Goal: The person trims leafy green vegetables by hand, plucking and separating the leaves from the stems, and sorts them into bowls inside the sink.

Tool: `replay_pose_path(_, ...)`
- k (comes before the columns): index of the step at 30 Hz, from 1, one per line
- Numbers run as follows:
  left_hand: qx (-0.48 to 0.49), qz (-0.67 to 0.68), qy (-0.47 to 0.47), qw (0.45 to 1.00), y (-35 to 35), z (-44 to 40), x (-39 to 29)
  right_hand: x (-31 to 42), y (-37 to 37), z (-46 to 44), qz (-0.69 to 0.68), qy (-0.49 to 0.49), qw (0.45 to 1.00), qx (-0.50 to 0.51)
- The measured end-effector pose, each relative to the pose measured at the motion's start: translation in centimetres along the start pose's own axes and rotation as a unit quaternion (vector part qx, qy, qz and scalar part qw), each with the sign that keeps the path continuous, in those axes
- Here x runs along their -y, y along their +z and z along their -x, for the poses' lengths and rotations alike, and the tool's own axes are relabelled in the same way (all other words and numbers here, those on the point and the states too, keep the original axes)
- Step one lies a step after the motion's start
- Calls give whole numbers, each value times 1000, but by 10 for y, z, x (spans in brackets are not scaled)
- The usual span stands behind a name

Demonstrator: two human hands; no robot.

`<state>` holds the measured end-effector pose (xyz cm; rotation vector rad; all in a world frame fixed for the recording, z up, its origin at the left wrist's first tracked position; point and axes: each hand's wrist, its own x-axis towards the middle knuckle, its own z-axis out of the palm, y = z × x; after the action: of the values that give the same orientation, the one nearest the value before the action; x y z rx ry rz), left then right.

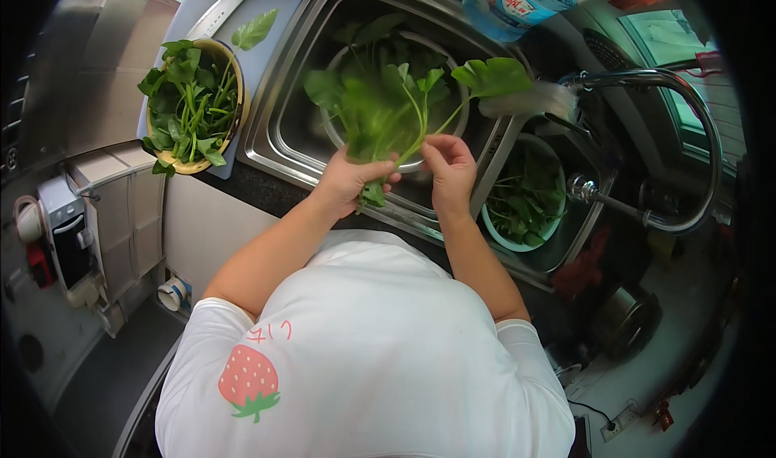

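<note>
A green, leafy-stalked bunch (368, 110), probably light, tender, best gripped by its stalks (412, 146), is clasped in the curled left hand (349, 181) above the rectangular steel sink's (273, 157) near edge, one being pinched by the right hand (450, 169).

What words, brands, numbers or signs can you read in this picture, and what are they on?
None can be read with certainty.
White shirt: a few red marks like letters beside the printed strawberry; too unclear to quote.
Blue bottle: large characters on its label; too blurred to quote.
I can make out no other lettering.
</note>
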<state>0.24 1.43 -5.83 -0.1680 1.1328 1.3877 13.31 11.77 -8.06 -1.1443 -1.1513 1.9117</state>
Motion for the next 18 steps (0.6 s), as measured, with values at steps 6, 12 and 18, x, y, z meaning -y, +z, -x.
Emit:
replay_pose_path(6, 62, -55, 13, 996, 8, 23, -13, 36, 4, 9, -43, -100, 990, 91)
replay_pose_path(12, 109, -25, -94, 989, 7, 45, -27, 62, -1, -2, 292, -344, 878, 157)
replay_pose_path(18, 104, 24, -93, 990, -3, 48, -25, 82, -5, 5, 505, -598, 608, 131)
